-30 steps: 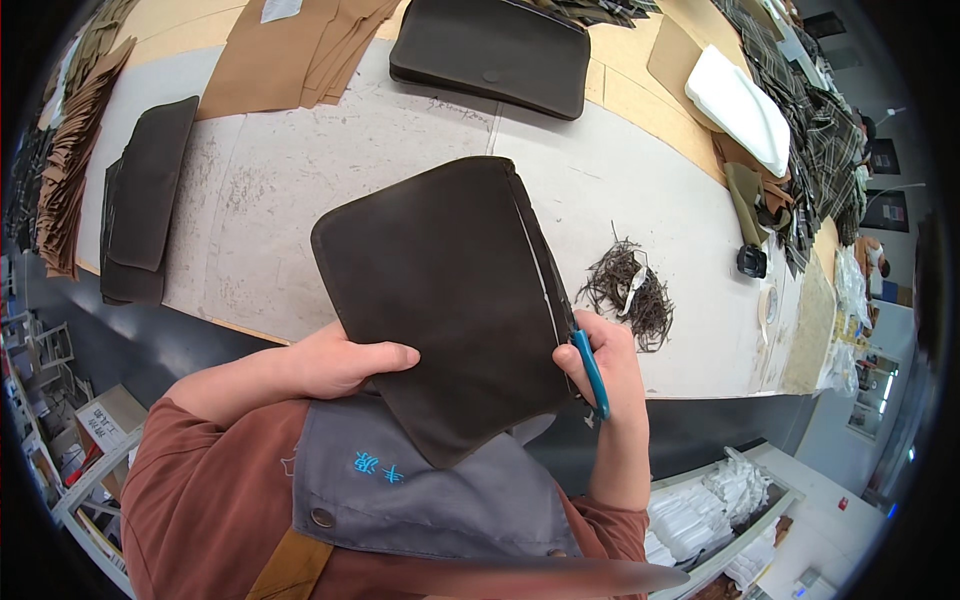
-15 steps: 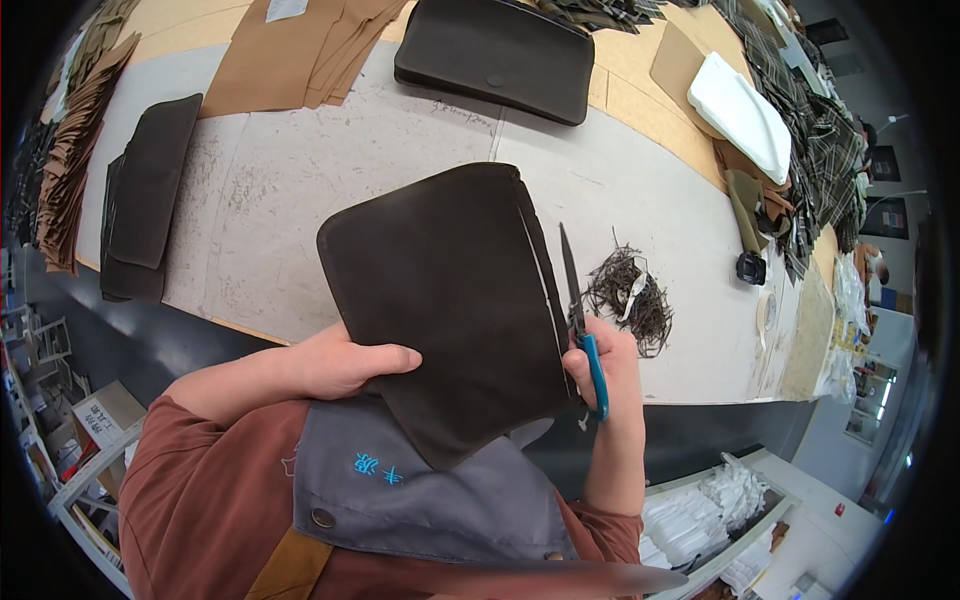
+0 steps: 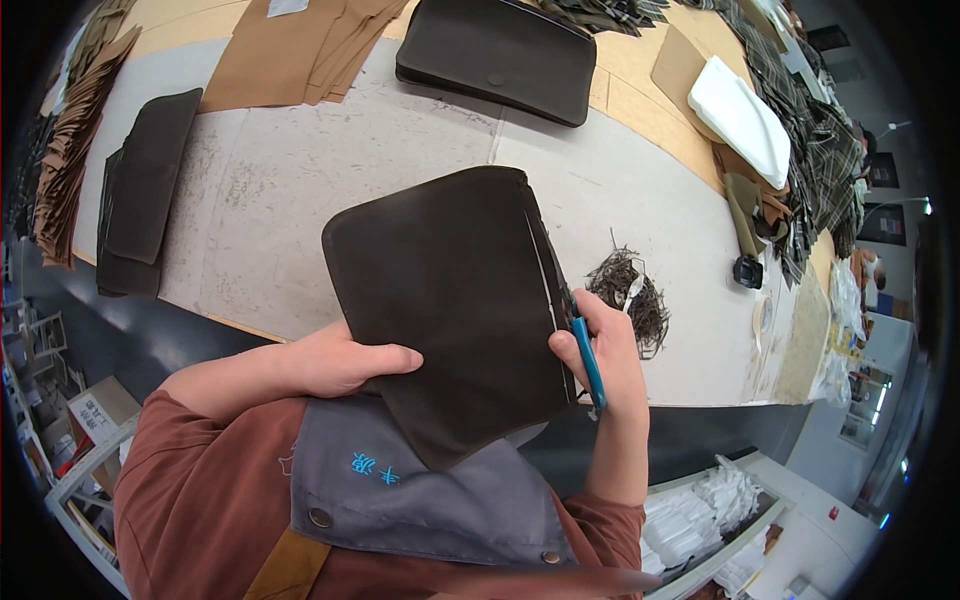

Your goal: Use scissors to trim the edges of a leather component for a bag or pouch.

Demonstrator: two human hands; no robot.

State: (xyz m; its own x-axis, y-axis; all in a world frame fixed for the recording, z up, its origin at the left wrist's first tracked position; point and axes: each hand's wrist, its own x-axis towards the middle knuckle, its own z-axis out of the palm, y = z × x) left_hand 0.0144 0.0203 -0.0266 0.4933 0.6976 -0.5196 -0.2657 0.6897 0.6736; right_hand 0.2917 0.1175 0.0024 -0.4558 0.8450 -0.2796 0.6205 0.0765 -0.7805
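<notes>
A dark brown flat panel (image 3: 445, 310) with rounded corners is held up in front of my apron, its lower corner overlapping the apron. My left hand (image 3: 350, 362) grips its left edge, thumb on the face and the other fingers hidden behind. At the panel's right side, layered edges with a thin pale strip show. My right hand (image 3: 612, 335) is closed around teal-handled scissors (image 3: 590, 370) beside that edge. The scissors' blades are mostly hidden by the panel's edge. A tangle of dark thread scraps (image 3: 645, 315) lies on the table just beyond my right hand.
Similar dark panels (image 3: 150, 190) are stacked at left, and a thick dark pile (image 3: 497, 55) lies at the back. Brown sheets (image 3: 275, 60), a white tray (image 3: 738, 120), plaid fabric (image 3: 825, 150) and a small black object (image 3: 748, 271) surround the grey tabletop (image 3: 270, 210).
The scissors' blades, earlier pointing up clear of the panel's right edge, now lie against or behind it. My right hand has turned and shifted slightly upward; my left hand keeps its grip.
</notes>
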